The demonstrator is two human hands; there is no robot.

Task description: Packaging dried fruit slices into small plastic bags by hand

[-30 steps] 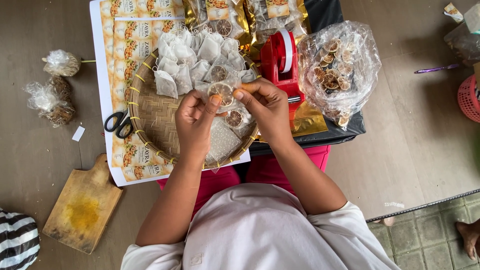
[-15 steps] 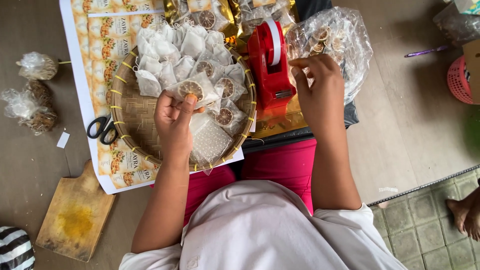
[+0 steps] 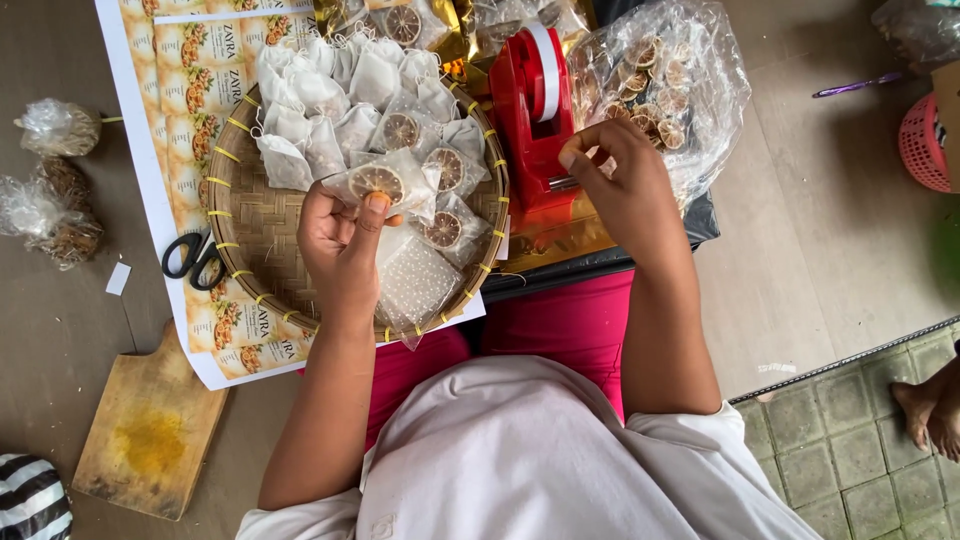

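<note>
Here, your left hand [image 3: 345,235] pinches a citrus-slice pouch [image 3: 385,183] over the basket [image 3: 245,225]; right hand [image 3: 620,185], apart, fingers at the red tape dispenser [image 3: 535,110].

Brown floor [image 3: 800,230], wooden cutting board [image 3: 150,430] near left, two clear tied bags [image 3: 55,175] far left, printed label sheets [image 3: 185,150] under a woven basket tray [image 3: 255,230], black scissors [image 3: 195,258] on the sheets, pink basket [image 3: 925,140] far right, purple pen [image 3: 860,86] beside it.
</note>
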